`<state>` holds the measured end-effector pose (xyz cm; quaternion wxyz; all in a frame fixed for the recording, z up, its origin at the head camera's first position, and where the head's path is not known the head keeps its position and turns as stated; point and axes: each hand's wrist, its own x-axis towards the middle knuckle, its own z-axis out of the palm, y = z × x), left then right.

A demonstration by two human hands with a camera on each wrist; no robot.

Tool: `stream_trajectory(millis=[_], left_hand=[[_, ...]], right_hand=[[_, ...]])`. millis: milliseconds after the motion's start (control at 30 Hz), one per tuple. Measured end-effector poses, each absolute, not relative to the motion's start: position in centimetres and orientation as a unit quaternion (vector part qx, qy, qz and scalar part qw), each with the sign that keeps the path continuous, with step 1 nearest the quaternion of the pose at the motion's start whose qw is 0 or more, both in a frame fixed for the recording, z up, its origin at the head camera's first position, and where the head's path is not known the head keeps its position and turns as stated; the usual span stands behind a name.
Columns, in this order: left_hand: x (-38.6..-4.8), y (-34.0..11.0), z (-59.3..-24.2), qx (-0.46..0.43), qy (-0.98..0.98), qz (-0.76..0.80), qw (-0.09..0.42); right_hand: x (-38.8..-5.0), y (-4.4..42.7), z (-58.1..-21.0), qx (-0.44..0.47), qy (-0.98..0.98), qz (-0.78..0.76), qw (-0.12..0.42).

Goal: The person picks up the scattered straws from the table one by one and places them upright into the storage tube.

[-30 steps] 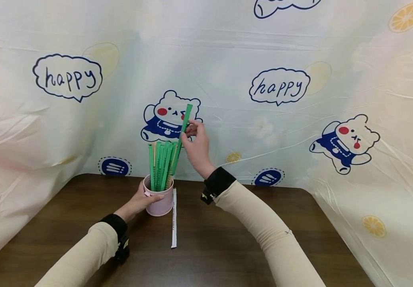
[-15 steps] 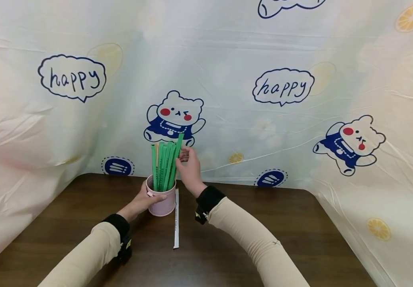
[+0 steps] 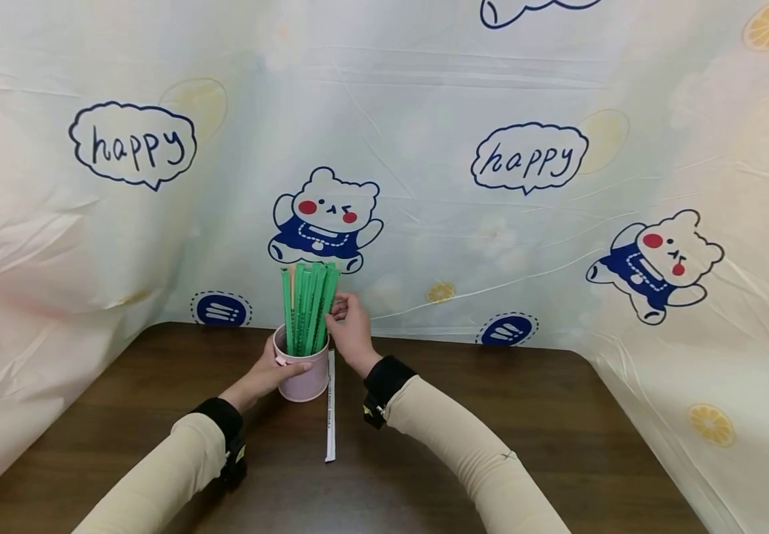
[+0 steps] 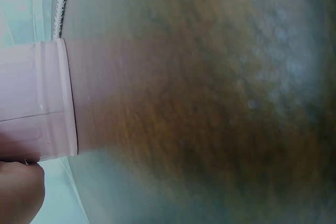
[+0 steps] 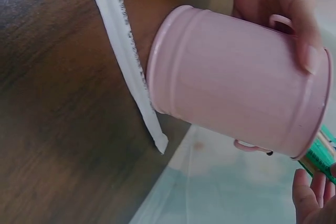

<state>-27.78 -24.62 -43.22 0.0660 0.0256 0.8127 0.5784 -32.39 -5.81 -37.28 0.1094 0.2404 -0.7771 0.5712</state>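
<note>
A small pink metal bucket (image 3: 304, 382) stands upright on the table, packed with several long green-wrapped sticks (image 3: 307, 308) and a bare tan one. My left hand (image 3: 264, 377) grips the bucket's left side, its thumb across the front; the right wrist view shows that thumb near the rim. At the bucket's right, my right hand (image 3: 352, 331) pinches a green-wrapped stick whose top is level with the others. Fingertips of the right hand (image 5: 315, 198) touch the green wrapper in the right wrist view. The sticks' lower ends are hidden inside the bucket.
A slim white printed wrapped stick (image 3: 331, 415) lies on the brown wooden table (image 3: 491, 437), just right of the bucket. Behind the table hangs a pale curtain (image 3: 417, 89) with bear and "happy" prints.
My right hand has come down and slightly left, lowering its green-wrapped stick from above the bunch into the bucket. The left hand keeps its grip on the bucket.
</note>
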Motion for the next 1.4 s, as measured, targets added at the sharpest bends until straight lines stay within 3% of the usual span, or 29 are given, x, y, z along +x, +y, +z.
stream_trajectory(millis=[700, 967, 1233, 1400], left_hand=[[-28.0, -24.4, -43.4, 0.036, 0.809, 0.583, 0.063], [-28.0, -24.4, -43.2, 0.03, 0.81, 0.582, 0.065], [-28.0, -24.5, -43.4, 0.03, 0.808, 0.584, 0.066], [-27.9, -24.7, -43.4, 0.029, 0.806, 0.588, 0.065]], right_hand=[[-32.5, -4.7, -38.6, 0.202, -0.801, 0.56, 0.056], [-33.0, -3.6, -40.7, 0.198, -0.825, 0.523, 0.082], [-32.4, -3.9, -43.9, 0.131, -0.867, 0.474, -0.081], [-32.2, -4.9, -44.6, 0.11, -0.875, 0.461, -0.094]])
